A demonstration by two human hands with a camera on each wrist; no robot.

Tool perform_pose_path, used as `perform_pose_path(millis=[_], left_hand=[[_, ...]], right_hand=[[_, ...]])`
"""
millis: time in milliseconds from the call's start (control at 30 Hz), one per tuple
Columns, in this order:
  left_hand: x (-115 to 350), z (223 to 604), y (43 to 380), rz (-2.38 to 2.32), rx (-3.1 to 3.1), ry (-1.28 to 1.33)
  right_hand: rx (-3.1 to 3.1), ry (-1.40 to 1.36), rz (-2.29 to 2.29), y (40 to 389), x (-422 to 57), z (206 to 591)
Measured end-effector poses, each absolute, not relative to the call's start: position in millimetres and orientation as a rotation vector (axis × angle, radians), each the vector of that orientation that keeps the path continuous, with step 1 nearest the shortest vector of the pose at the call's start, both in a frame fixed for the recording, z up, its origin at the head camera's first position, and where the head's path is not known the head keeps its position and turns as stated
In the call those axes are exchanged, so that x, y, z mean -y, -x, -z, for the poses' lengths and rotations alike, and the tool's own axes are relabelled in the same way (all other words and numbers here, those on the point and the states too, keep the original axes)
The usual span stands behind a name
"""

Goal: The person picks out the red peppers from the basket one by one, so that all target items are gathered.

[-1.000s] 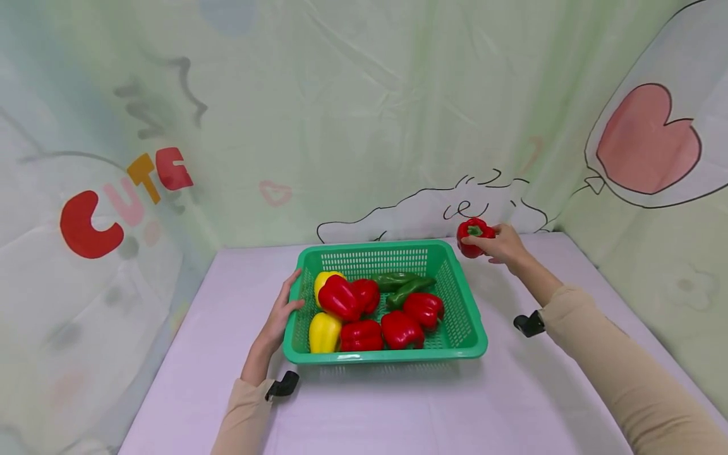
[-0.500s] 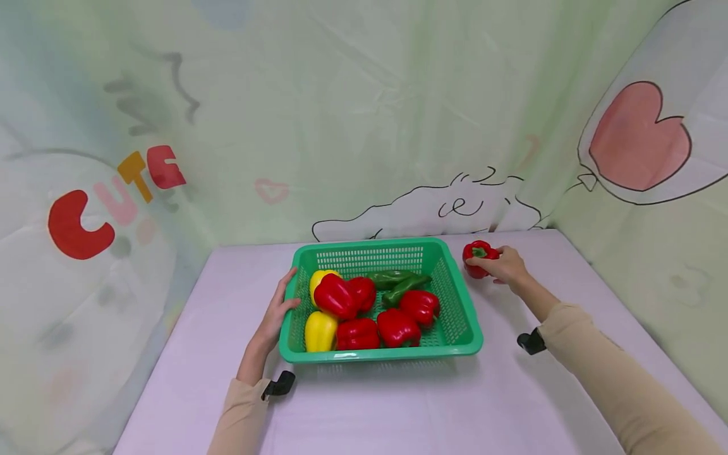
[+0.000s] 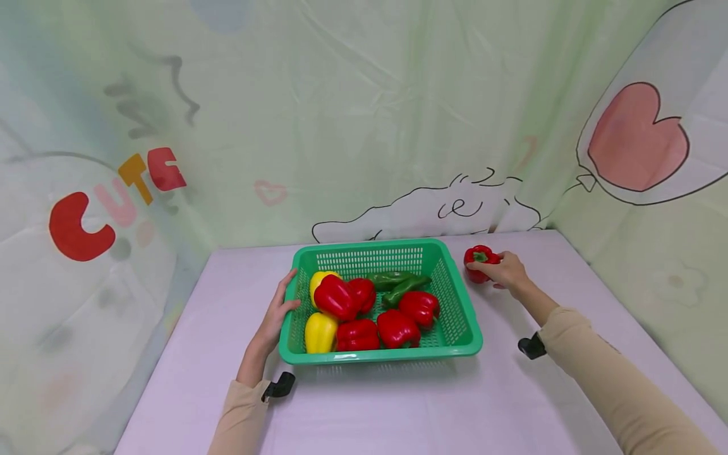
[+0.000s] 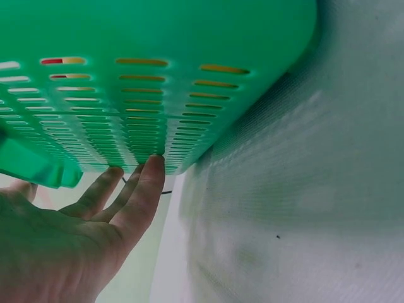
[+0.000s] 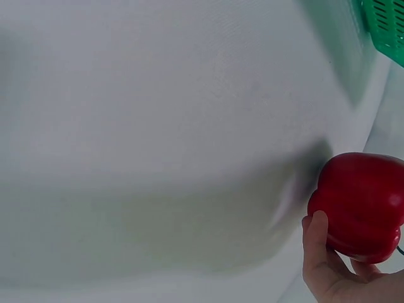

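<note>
My right hand (image 3: 508, 272) grips a red bell pepper (image 3: 478, 255) beside the basket's right end, its green stem facing up. In the right wrist view that red bell pepper (image 5: 363, 205) sits low over the table, a fingertip (image 5: 320, 221) pressed to its side. My left hand (image 3: 277, 316) lies along the left wall of a green plastic basket (image 3: 375, 357). Its fairly straight fingers (image 4: 148, 183) touch the slotted wall from outside, with the thumb at the rim. Inside lie several red bell peppers (image 3: 398, 327), yellow bell peppers (image 3: 320, 332) and two long green peppers (image 3: 405, 291).
A pale lilac cloth covers the table (image 3: 387, 411). Behind it hangs a light green printed curtain (image 3: 364, 126), close to the table's back edge. More printed fabric (image 3: 654, 303) runs down the right side, near my right arm.
My right hand has lowered the red bell pepper toward the table and slightly nearer to me. The left hand stays at the basket, and the view has shifted a little.
</note>
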State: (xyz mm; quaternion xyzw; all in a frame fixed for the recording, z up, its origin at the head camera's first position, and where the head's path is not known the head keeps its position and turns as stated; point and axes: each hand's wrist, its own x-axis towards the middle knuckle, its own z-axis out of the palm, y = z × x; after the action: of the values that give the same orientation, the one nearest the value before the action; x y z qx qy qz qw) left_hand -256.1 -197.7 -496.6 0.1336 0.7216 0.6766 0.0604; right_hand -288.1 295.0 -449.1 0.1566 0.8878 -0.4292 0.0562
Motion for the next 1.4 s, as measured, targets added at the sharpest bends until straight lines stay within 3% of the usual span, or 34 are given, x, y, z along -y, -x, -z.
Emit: perform_pose_path(millis=[667,967,1400], left_hand=[[198.4,497.0,259.8,-2.066,-2.165,-0.445],[197.7,498.4,257.5,-2.067,-2.161,-0.443],[197.5,498.3,257.6,-2.067,-2.16,-0.434]], right_hand=[[-2.735,-0.417,1.117,285.6,-300.1,447.9],[-2.961,-0.196,0.931,283.4,-296.2,427.5],[-2.95,0.114,0.954,271.3,-226.3,376.6]])
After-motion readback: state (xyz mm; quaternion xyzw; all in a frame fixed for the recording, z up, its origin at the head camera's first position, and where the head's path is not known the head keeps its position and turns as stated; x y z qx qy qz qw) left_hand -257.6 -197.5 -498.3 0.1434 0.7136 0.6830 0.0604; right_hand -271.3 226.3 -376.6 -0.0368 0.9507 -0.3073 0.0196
